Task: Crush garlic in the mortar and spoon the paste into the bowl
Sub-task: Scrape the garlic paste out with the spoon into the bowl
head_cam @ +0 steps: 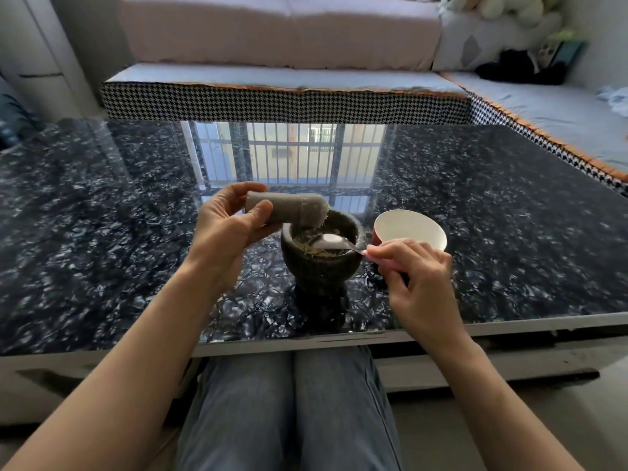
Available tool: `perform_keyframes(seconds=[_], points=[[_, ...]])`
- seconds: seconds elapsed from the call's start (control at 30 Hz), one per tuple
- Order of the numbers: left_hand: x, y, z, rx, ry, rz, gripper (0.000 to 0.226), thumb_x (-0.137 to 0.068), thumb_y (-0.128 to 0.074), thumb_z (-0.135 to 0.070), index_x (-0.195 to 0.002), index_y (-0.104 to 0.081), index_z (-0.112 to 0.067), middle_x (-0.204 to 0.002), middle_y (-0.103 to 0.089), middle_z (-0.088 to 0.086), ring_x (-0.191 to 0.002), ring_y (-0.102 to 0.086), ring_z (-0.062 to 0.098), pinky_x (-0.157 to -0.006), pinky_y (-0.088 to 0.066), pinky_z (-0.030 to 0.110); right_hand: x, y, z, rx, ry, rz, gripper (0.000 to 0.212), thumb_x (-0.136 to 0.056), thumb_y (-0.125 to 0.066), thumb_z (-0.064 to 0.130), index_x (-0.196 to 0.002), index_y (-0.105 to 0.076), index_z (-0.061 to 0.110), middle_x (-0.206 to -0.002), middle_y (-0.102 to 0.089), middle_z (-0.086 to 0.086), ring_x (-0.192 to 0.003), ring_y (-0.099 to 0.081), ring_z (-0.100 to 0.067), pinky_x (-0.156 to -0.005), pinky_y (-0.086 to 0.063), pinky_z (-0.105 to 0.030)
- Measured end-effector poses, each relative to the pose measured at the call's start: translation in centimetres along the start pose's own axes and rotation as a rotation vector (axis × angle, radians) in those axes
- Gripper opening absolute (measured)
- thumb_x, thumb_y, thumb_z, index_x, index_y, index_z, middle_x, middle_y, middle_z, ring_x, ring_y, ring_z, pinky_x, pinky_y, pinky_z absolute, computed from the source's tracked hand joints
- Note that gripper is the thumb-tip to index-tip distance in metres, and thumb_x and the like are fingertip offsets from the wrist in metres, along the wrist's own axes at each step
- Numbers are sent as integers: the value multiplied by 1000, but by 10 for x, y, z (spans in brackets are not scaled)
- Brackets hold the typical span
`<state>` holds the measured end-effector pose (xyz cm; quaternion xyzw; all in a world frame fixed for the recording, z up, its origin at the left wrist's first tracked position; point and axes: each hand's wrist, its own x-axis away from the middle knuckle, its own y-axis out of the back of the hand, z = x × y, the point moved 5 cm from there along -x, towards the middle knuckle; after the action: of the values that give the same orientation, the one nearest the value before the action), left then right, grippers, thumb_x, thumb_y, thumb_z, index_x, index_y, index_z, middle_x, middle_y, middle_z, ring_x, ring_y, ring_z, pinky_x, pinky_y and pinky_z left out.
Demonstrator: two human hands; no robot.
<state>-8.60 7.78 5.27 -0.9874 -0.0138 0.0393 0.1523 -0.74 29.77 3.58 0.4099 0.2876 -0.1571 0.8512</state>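
A dark stone mortar (pixel 321 266) stands near the table's front edge, with yellowish crushed garlic (pixel 300 242) inside. My left hand (pixel 226 226) grips a grey stone pestle (pixel 289 208), held sideways above the mortar's left rim, its garlic-coated end over the mortar. My right hand (pixel 413 266) pinches the handle of a metal spoon (pixel 331 242), whose bowl rests inside the mortar on the paste. A small bowl (pixel 409 229), red outside and white inside, sits just right of the mortar, partly behind my right hand; it looks empty.
The glossy black speckled table (pixel 119 232) reflects a barred window. A houndstooth-edged sofa (pixel 289 103) runs along the far and right sides. My knees in jeans (pixel 289 413) are under the table's front edge.
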Motion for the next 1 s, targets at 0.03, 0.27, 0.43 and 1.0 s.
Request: perform_keyframes(seconds=[0.03,0.27,0.43,1.0], points=[[0,0,-2,-4,-8,3,18,-82,-56,7,-89,-58,-9,-98,-57,6,-87,-63,18,-69,-58,31,0,2,0,-7,-1,-1,31,-74,-67,-4,-93,-67,21,-93,-65,10,-93,-55,-9,-89,-23,-21],[0,0,-3,-26,-4,7,16,-82,-57,5,-89,-59,-9,-99,-57,7,-87,-63,18,-70,-58,30,-23,17,2,-167,-1,-62,33,-77,-66,1,-96,-63,29,-96,-61,18,-99,-58,-16,-88,-42,-53],[-1,3,-2,-32,-3,-25,12,-82,-58,3,-89,-58,-8,-97,-57,6,-86,-63,18,-68,-58,29,-19,13,-3,-39,5,-13,31,-75,-68,-2,-92,-66,24,-93,-64,10,-96,-57,-16,-92,-30,-38],[0,-3,-6,-116,-81,15,18,-80,-60,6,-86,-58,-11,-94,-59,6,-83,-62,15,-66,-55,22,-46,14,18,59,68,20,29,-75,-67,0,-95,-68,21,-94,-66,11,-94,-55,-9,-86,-22,-21]])
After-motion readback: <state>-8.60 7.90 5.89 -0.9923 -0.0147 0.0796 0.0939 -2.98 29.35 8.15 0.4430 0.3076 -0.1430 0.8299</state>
